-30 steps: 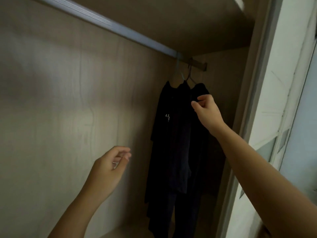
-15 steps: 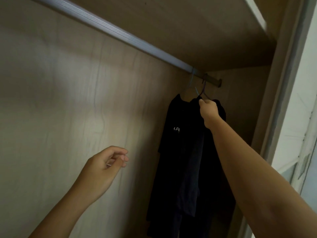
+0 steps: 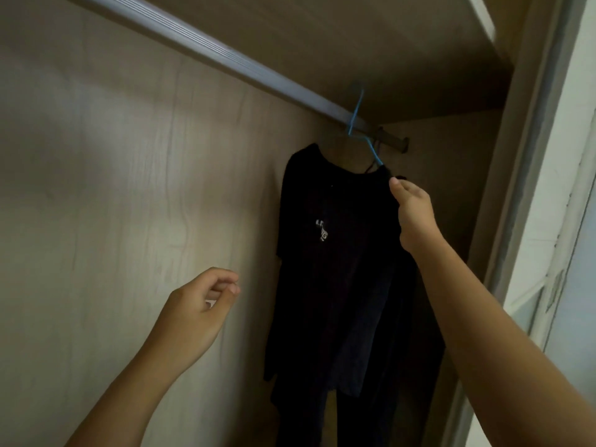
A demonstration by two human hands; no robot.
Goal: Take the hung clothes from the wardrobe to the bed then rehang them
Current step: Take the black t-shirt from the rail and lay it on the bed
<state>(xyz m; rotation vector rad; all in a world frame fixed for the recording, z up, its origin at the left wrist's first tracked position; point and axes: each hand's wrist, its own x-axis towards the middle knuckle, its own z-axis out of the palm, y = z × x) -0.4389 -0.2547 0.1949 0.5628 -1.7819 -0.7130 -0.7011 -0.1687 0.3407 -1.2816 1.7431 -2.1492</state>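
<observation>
Left hand (image 3: 196,317) and right hand (image 3: 414,214) are bare, as are both forearms, nails cut short

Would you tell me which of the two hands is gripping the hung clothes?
The right hand, pinching the shoulder of the black shirt below the blue hanger; the left hand is apart from the clothes, holding nothing.

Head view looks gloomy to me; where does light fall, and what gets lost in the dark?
Head view: dim overall; a pale light patch lies on the back panel; the dark clothes merge into one black mass, only the white print and blue hanger standing out.
</observation>
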